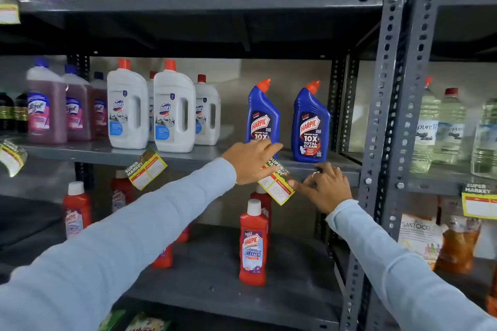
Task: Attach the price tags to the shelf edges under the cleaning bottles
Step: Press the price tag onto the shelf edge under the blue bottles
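A price tag (277, 185) is pressed against the shelf edge (301, 166) by the flat left hand (250, 162); its lower side is pinched by the right hand (324, 188), under two blue bottles (310, 126).

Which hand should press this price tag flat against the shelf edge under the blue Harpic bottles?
Left. The left hand already lies over the price tag's top at the shelf edge, so it can press there. The right hand only pinches the tag's lower side.
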A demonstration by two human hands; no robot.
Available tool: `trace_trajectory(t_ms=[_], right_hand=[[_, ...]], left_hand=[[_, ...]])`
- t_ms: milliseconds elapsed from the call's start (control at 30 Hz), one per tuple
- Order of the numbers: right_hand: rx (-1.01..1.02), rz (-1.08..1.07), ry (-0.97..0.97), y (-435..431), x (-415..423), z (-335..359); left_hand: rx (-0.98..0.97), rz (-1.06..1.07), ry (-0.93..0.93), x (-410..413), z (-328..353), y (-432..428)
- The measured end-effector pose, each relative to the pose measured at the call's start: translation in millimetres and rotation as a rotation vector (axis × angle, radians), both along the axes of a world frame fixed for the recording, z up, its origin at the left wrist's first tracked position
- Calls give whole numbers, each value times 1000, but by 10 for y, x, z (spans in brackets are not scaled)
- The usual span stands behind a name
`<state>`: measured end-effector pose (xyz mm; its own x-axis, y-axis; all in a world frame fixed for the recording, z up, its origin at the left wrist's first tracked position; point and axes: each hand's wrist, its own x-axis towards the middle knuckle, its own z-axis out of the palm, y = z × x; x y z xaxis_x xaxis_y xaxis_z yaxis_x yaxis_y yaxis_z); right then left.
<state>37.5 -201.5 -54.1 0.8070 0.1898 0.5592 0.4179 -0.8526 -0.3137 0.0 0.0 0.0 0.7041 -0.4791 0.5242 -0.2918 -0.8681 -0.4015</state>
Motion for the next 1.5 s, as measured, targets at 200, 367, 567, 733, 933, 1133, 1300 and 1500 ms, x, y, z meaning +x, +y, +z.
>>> trace_trajectory(t_ms=[200,367,567,733,933,1133,1300,1500], right_hand=[[-75,-86,14,134,56,21],[39,-97,12,236,88,-12],[71,-136,5,260,86,-4],[104,-127,12,230,68,6],[183,-37,70,94,28,164],[-123,-103,-30,105,7,-4],[-352,-250,-155,238,19,-193],[-245,-223,-93,143,121,54]], left_hand=[[-77,157,268,211,37,-112],[-163,189,365,252,212,-137],[-73,212,295,244,141,-178],[-16,259,226,195,100,-280],[-247,138,286,169,64,-126],[-314,114,248,140,-447,-23],[-379,115,19,256,-846,-83],[-558,-39,27,317,-624,70]])
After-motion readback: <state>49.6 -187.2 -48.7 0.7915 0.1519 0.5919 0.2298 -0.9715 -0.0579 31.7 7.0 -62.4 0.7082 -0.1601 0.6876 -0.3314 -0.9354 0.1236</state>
